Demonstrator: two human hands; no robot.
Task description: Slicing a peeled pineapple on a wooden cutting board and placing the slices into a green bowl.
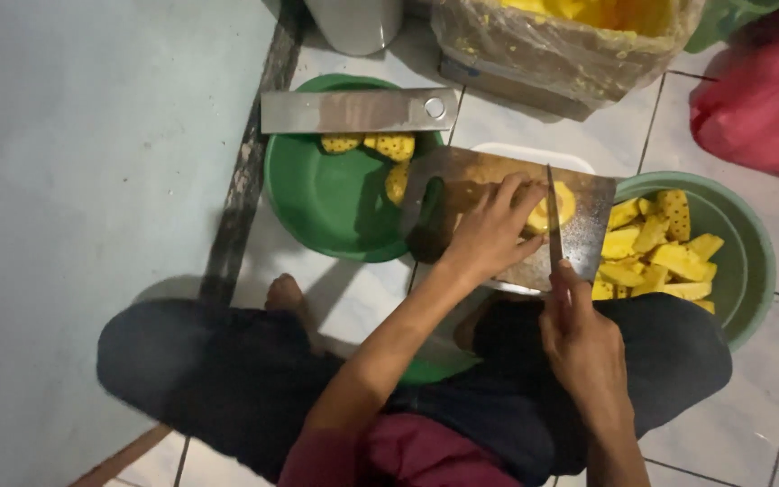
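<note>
My left hand [487, 233] presses down on a yellow pineapple piece [556, 206] lying on a dark wooden cutting board [462, 176]. My right hand [583, 338] grips the handle of a knife [553, 224], its thin blade standing edge-down on the pineapple piece just right of my left fingers. I sit cross-legged on the tiled floor with the board in front of my knees.
A green bowl [317, 203] at left holds a few pineapple pieces [380, 144], with a flat metal cleaver blade [358, 110] laid across its rim. A pale green bowl [746, 239] at right holds several cut pineapple chunks [655, 252]. A plastic bag of peelings [570, 41] and a red bag [764, 99] stand behind.
</note>
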